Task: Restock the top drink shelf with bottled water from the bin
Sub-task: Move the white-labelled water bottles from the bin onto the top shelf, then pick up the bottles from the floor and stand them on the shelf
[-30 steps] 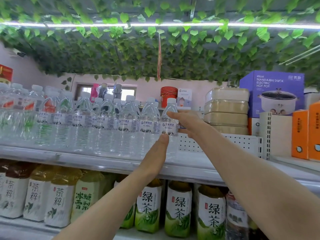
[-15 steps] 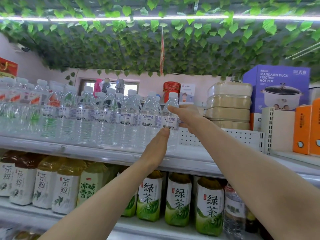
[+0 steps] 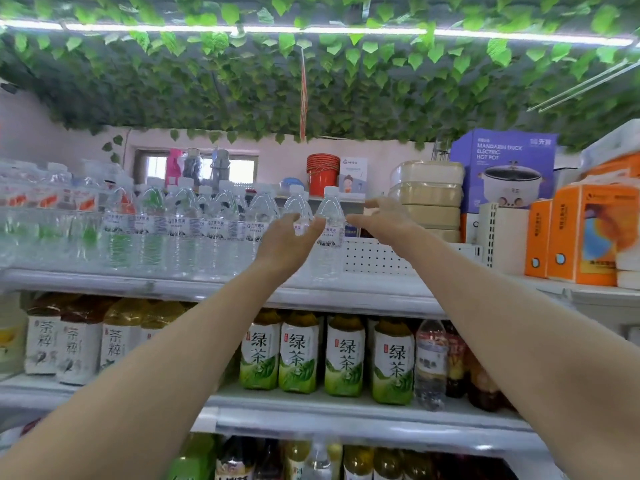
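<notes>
Clear glossy plastic water bottle point(image 3: 329, 233) beside my fingers point(image 3: 363, 221), smooth white painted-metal top shelf point(image 3: 363, 296) under it, matt perforated white divider point(image 3: 374, 258) right of it, glossy orange cardboard boxes point(image 3: 585, 233) farther right

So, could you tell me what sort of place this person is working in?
Most likely a small shop: rows of bottled water stand on the top shelf, matching green tea bottles line the shelf below, and a boxed electric hot pot sits to the right.
</notes>
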The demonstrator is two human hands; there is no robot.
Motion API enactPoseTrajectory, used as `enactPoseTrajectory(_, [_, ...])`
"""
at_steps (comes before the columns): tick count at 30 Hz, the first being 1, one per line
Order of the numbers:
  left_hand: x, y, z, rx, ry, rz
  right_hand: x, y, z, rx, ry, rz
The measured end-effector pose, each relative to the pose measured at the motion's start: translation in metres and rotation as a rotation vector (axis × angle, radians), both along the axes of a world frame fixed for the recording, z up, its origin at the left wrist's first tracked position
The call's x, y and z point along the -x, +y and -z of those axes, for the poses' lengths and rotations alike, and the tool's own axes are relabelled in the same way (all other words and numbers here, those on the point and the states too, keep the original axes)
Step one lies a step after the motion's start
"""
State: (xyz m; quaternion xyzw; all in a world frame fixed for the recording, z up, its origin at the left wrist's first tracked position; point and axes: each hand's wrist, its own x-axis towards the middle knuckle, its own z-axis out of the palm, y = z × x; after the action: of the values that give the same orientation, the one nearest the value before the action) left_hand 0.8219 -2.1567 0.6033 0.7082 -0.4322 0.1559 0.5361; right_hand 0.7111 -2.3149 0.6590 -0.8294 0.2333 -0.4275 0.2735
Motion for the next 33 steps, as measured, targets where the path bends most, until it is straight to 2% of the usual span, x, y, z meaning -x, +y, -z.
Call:
enactPoseTrajectory(3, [0.012,0.026,0.006,-0.021,-0.075,-0.061,0.034,0.024,0.015,0.069,0.078,0.037])
enactPoseTrajectory(6, [0.027,0.049,0.026,-0.055,-0.113,-0.102,0.070,0.046,0.039,0.213,0.230,0.142])
enactPoseTrajectory(8, [0.040,0.060,0.049,-0.089,-0.114,-0.107,0.092,0.061,0.060,0.229,0.342,0.191])
enactPoseTrajectory(14, [0.090,0.080,0.139,-0.295,-0.070,-0.106,0.147,0.094,0.154,0.135,0.590,0.246])
enactPoseTrajectory(17, [0.116,0.084,0.190,-0.370,0.042,-0.046,0.170,0.098,0.208,0.057,0.676,0.240])
enactPoseTrajectory(25, [0.162,0.084,0.319,-0.642,0.137,-0.009,0.214,0.092,0.336,-0.168,0.809,0.222])
enactPoseTrajectory(33, [0.190,0.051,0.406,-0.811,0.234,-0.029,0.246,0.046,0.432,-0.286,0.921,0.163])
